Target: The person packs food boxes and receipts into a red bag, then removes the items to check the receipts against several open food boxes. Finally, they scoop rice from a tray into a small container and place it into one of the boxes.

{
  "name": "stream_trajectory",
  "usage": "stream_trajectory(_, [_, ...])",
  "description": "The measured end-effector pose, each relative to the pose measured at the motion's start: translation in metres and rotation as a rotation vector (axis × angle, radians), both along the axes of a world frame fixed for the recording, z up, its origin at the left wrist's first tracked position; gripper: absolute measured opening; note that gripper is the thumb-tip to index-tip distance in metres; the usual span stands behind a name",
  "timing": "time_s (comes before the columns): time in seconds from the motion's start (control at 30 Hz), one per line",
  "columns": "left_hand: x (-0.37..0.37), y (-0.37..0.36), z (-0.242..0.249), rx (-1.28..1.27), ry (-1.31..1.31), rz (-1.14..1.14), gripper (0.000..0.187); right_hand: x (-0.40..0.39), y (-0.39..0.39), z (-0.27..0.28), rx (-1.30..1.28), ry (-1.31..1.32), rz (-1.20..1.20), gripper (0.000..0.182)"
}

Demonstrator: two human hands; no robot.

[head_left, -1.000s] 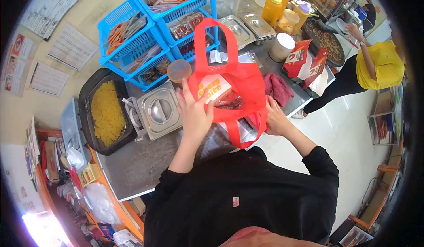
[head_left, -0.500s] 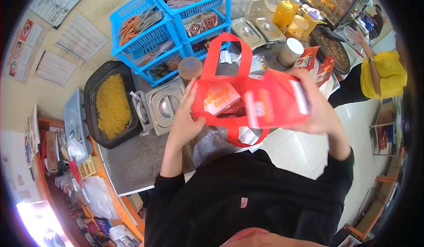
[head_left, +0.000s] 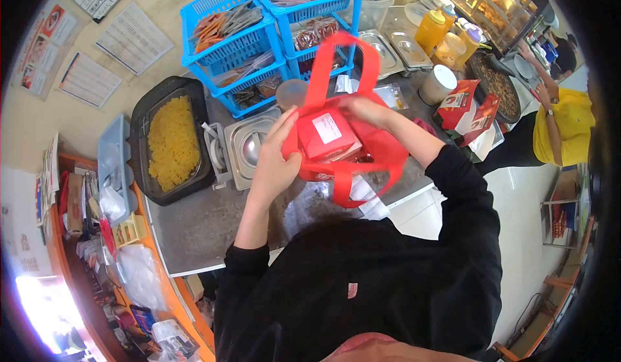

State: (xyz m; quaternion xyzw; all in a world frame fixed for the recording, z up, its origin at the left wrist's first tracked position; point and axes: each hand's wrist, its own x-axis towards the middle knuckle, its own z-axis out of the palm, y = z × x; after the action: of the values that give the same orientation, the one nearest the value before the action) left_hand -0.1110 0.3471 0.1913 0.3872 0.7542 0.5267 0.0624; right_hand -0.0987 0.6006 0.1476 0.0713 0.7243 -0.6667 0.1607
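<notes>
A red carrier bag (head_left: 381, 152) with tall loop handles stands on the steel counter (head_left: 213, 223) in front of me. My left hand (head_left: 275, 158) grips the bag's near-left rim and holds it apart. My right hand (head_left: 365, 109) reaches over the top and holds a red food box (head_left: 328, 135) with a white label, which sits in the bag's mouth. Paper slips lie under the bag's front edge.
Blue stacked baskets (head_left: 259, 38) of sauce packets stand behind the bag. A black tray of yellow rice (head_left: 169, 142) and lidded steel pans (head_left: 242, 145) lie to the left. More red boxes (head_left: 467, 106), sauce bottles and a person in yellow (head_left: 559, 129) are at the right.
My right hand lifted a red box from the right side, swung it over the bag and lowered it into the bag's mouth. My left hand stayed on the bag's rim.
</notes>
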Motion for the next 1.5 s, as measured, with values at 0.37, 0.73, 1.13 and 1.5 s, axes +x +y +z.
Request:
stream_trajectory(0.37, [0.010, 0.005, -0.002, 0.119, -0.168, -0.005, 0.058, -0.033, 0.045, -0.120, 0.463, 0.118, 0.382, 0.041])
stream_trajectory(0.73, [0.004, 0.007, -0.031, 0.182, -0.322, 0.054, 0.049, 0.003, 0.045, -0.106, 0.648, -0.035, 0.682, 0.040])
stream_trajectory(1.13, [-0.020, 0.028, 0.005, -0.200, 0.117, -0.171, 0.046, 0.209, -0.015, 0.048, 1.412, 0.435, 0.457, 0.084])
stream_trajectory(1.5, [0.008, 0.065, 0.066, 0.204, -0.308, -0.464, 0.033, 0.136, -0.025, 0.141, 0.236, 0.842, -0.401, 0.041])
